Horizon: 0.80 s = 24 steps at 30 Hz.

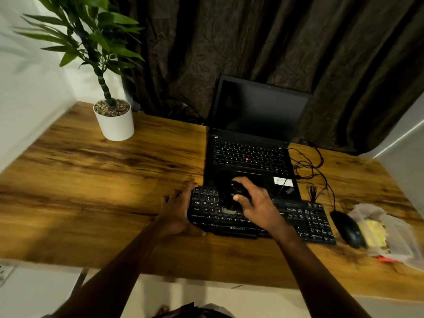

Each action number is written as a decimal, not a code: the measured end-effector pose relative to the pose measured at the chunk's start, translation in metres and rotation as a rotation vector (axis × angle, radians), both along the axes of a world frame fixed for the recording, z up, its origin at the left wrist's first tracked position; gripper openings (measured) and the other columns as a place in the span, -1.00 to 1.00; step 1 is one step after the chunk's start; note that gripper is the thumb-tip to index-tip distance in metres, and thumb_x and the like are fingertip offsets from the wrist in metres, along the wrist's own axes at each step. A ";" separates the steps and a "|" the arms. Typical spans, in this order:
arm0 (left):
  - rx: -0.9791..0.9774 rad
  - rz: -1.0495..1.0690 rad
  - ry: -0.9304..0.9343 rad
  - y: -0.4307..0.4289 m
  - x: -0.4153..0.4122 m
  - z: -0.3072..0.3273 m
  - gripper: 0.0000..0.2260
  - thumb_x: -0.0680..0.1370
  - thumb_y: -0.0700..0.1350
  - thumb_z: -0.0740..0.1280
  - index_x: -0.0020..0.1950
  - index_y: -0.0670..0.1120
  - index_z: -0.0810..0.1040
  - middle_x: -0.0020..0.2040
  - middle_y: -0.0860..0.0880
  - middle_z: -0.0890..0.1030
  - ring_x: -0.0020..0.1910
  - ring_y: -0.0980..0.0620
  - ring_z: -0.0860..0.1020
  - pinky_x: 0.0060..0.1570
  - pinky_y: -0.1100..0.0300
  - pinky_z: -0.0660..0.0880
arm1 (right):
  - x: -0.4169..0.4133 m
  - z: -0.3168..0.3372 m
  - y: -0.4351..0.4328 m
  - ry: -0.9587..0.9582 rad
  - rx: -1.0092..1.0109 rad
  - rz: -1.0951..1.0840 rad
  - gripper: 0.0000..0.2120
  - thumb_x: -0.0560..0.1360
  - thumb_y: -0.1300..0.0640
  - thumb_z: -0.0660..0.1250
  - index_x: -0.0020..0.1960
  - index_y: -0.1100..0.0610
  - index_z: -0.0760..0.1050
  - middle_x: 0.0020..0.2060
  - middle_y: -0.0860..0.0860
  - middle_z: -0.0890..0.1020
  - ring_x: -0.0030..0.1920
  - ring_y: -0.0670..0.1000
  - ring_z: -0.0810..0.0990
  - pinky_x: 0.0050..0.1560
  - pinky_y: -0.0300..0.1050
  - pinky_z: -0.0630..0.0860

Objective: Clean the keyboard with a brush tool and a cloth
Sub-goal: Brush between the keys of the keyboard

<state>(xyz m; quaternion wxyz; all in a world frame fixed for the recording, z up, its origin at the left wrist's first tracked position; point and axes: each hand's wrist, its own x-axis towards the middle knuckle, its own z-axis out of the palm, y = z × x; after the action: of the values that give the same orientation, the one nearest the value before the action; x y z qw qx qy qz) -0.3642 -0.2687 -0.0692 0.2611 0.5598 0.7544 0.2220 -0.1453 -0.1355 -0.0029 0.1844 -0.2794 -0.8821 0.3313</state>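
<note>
A black external keyboard (305, 222) lies on the wooden desk (91, 180) in front of an open laptop. My right hand (257, 203) grips a black brush tool (231, 196) over the keyboard's middle-left keys, its pale bristles touching the keys near the home row. My left hand (177, 212) holds the keyboard's left end, thumb at the front edge and fingers spread along the side. A yellow cloth (376, 235) sits inside a clear plastic wrapper at the desk's right end.
The black laptop (250, 157) stands open just behind the keyboard. A black mouse (347, 228) and tangled cables (309, 171) lie to the right. A potted plant (114, 120) stands at the back left. Dark curtains hang behind.
</note>
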 end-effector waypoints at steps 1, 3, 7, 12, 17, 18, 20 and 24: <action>0.001 0.001 0.003 0.000 0.000 0.000 0.43 -0.04 0.45 0.55 0.56 0.21 -0.31 0.56 0.15 0.22 0.46 -0.10 0.22 0.36 -0.19 0.13 | 0.004 0.003 0.003 -0.032 0.002 0.000 -0.67 0.62 0.15 0.29 0.37 0.01 0.38 -0.02 -0.01 0.59 -0.10 -0.16 0.62 -0.23 -0.34 0.56; -0.003 0.002 0.013 0.000 0.000 0.001 0.43 -0.03 0.43 0.56 0.57 0.18 -0.29 0.55 0.14 0.24 0.45 -0.10 0.23 0.35 -0.15 0.13 | 0.013 0.008 0.011 -0.131 -0.002 -0.010 -0.62 0.61 0.16 0.30 0.38 -0.11 0.34 -0.01 0.02 0.59 -0.10 -0.15 0.60 -0.24 -0.33 0.56; 0.007 -0.004 0.004 0.000 0.000 0.000 0.43 -0.01 0.41 0.58 0.57 0.19 -0.32 0.56 0.14 0.21 0.46 -0.10 0.21 0.37 -0.15 0.11 | 0.012 0.010 0.011 -0.181 0.027 -0.038 -0.57 0.60 0.19 0.31 0.40 -0.12 0.33 -0.03 0.00 0.58 -0.13 -0.17 0.60 -0.22 -0.31 0.59; 0.006 -0.002 0.003 0.000 0.001 0.001 0.40 -0.01 0.39 0.58 0.57 0.20 -0.27 0.53 0.13 0.27 0.45 -0.08 0.23 0.38 -0.17 0.13 | -0.001 -0.003 -0.002 -0.060 -0.032 -0.068 -0.62 0.61 0.16 0.31 0.39 -0.06 0.37 0.00 0.04 0.60 -0.16 -0.16 0.61 -0.29 -0.36 0.54; 0.002 0.005 0.018 0.001 -0.001 -0.005 0.43 -0.07 0.49 0.52 0.55 0.22 -0.32 0.54 0.15 0.24 0.44 -0.06 0.24 0.35 -0.14 0.14 | 0.021 0.001 0.017 -0.236 0.007 -0.131 -0.55 0.61 0.11 0.30 0.39 -0.25 0.29 0.01 0.03 0.52 -0.14 -0.11 0.43 -0.18 -0.21 0.50; -0.002 0.007 0.019 0.001 -0.001 -0.005 0.45 -0.08 0.50 0.51 0.56 0.21 -0.32 0.55 0.13 0.24 0.44 -0.06 0.24 0.35 -0.14 0.14 | 0.023 0.001 0.019 -0.249 0.002 -0.141 -0.55 0.60 0.10 0.30 0.38 -0.27 0.29 0.02 0.06 0.52 -0.15 -0.09 0.45 -0.18 -0.16 0.54; -0.009 0.008 0.016 0.002 -0.001 -0.005 0.47 -0.11 0.54 0.46 0.56 0.20 -0.33 0.55 0.11 0.23 0.44 -0.07 0.23 0.36 -0.14 0.14 | 0.020 0.003 0.016 -0.218 -0.007 -0.143 -0.58 0.60 0.11 0.31 0.38 -0.22 0.33 0.02 0.08 0.54 -0.18 -0.11 0.54 -0.24 -0.21 0.57; 0.009 -0.004 -0.003 0.001 -0.001 -0.002 0.45 -0.08 0.48 0.50 0.56 0.20 -0.33 0.55 0.11 0.23 0.45 -0.08 0.22 0.37 -0.15 0.12 | 0.010 0.002 0.010 -0.081 -0.047 -0.188 -0.63 0.58 0.22 0.34 0.35 -0.01 0.44 -0.03 0.05 0.60 -0.25 -0.25 0.60 -0.39 -0.43 0.47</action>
<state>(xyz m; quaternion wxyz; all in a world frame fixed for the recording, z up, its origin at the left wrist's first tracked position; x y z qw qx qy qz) -0.3649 -0.2676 -0.0713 0.2602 0.5622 0.7519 0.2256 -0.1356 -0.1257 -0.0012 0.1723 -0.3781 -0.8508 0.3216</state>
